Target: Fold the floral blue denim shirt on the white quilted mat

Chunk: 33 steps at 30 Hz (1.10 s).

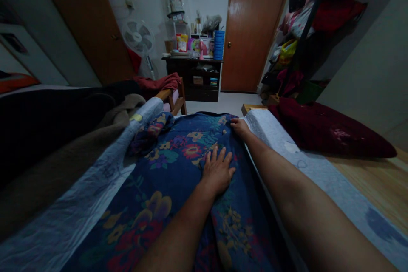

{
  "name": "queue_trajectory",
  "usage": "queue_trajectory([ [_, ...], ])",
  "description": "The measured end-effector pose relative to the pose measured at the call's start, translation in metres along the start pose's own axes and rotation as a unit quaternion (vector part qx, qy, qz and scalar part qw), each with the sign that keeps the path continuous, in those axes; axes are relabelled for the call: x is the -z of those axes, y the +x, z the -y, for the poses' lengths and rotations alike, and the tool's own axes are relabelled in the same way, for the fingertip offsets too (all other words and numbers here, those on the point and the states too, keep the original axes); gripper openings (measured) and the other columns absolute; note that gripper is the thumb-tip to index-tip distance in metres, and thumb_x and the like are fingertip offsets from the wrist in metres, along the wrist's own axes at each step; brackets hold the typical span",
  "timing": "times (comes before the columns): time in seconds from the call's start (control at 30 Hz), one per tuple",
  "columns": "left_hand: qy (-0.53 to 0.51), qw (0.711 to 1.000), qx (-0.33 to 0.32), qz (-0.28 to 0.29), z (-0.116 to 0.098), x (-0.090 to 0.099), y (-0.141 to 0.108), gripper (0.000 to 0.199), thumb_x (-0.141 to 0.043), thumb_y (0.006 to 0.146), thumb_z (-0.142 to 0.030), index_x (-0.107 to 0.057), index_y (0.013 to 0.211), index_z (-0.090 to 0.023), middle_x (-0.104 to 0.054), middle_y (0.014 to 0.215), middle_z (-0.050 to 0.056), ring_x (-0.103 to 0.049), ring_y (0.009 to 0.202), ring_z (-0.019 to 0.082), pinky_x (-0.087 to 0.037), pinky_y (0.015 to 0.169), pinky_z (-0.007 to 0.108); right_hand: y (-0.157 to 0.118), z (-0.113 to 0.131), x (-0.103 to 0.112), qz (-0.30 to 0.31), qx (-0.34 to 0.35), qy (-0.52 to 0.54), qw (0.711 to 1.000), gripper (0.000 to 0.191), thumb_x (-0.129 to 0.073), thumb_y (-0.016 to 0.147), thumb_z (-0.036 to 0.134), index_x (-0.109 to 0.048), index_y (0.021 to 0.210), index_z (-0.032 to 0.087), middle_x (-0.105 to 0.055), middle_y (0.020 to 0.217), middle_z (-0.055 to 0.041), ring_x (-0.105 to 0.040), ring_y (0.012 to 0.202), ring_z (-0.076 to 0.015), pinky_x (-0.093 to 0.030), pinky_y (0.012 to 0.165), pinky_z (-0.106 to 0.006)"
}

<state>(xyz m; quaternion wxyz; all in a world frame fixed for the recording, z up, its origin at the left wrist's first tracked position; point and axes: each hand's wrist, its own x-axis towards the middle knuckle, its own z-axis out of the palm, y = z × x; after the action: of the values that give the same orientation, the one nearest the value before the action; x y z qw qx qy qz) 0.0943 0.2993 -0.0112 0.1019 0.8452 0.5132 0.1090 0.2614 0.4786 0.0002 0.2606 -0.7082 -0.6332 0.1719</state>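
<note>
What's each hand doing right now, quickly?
Left hand: open, fingers spread, on the garment.
Right hand: at the garment's edge; whether gripping cannot be told.

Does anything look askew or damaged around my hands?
The floral garment has a crumpled part, probably a sleeve, at its far left, unlike the flatter cloth under your left hand. No tear or spill shows in this dim light.

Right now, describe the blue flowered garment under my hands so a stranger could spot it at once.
Start at the pale cloth sheet in the foreground. On it lies a dark-blue fabric garment, left hand flat on top, right hand at its far right edge. Large red and yellow flowers set it apart from the sheet and the maroon cloth cushion at right.
</note>
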Motion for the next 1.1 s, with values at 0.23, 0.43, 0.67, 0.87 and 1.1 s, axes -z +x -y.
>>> queue_trajectory([
  [0.23, -0.025, 0.999, 0.025, -0.025, 0.003, 0.006, 0.0, 0.074, -0.051, 0.086, -0.06, -0.034, 0.149, -0.024, -0.036, 0.155, 0.01, -0.02, 0.146, 0.034, -0.022, 0.116, 0.054, -0.003, -0.007, -0.008, 0.031, 0.021, 0.04, 0.998, 0.047, -0.052, 0.081, 0.011, -0.063, 0.126, 0.018, -0.071, 0.114, -0.0047, -0.066, 0.098, -0.0173, -0.049, 0.085, -0.025],
  [0.43, -0.057, 0.994, 0.046, -0.077, 0.018, 0.012, 0.005, 0.038, -0.031, 0.101, -0.034, -0.056, 0.128, -0.022, -0.054, 0.141, 0.007, -0.042, 0.135, 0.02, -0.033, 0.111, 0.037, -0.038, -0.004, 0.019, 0.04, 0.012, 0.031, 0.999, 0.041, -0.059, 0.08, 0.015, -0.063, 0.121, 0.014, -0.069, 0.115, -0.0074, -0.063, 0.103, -0.0187, -0.046, 0.085, -0.023],
  [0.67, -0.025, 0.986, 0.135, -0.097, 0.027, 0.019, 0.005, 0.048, -0.049, 0.093, -0.033, -0.046, 0.14, -0.022, -0.061, 0.123, 0.012, -0.057, 0.113, 0.027, -0.045, 0.095, 0.037, -0.119, -0.004, 0.042, 0.064, -0.066, 0.021, 0.995, 0.033, -0.063, 0.081, 0.026, -0.061, 0.111, 0.012, -0.069, 0.087, -0.0065, -0.062, 0.072, -0.0159, -0.043, 0.06, -0.022],
  [0.87, -0.068, 0.987, 0.132, -0.063, 0.04, 0.021, 0.009, 0.045, -0.037, 0.094, -0.018, -0.054, 0.133, -0.032, -0.064, 0.109, 0.007, -0.063, 0.096, 0.021, -0.047, 0.083, 0.03, -0.192, -0.002, 0.053, 0.132, -0.112, 0.14, 0.975, 0.055, -0.065, 0.076, 0.021, -0.046, 0.127, 0.019, -0.064, 0.075, 0.002, -0.06, 0.063, -0.0141, -0.041, 0.056, -0.021],
  [1.1, 0.041, 0.986, 0.109, -0.118, 0.032, 0.025, 0.009, 0.039, -0.036, 0.093, -0.02, -0.068, 0.114, -0.027, -0.061, 0.123, 0.012, -0.05, 0.119, 0.029, -0.031, 0.106, 0.051, -0.266, 0.008, 0.066, 0.105, -0.214, 0.254, 0.937, 0.055, -0.06, 0.074, 0.025, -0.041, 0.125, 0.021, -0.061, 0.076, 0.0033, -0.061, 0.064, -0.0151, -0.043, 0.056, -0.024],
])
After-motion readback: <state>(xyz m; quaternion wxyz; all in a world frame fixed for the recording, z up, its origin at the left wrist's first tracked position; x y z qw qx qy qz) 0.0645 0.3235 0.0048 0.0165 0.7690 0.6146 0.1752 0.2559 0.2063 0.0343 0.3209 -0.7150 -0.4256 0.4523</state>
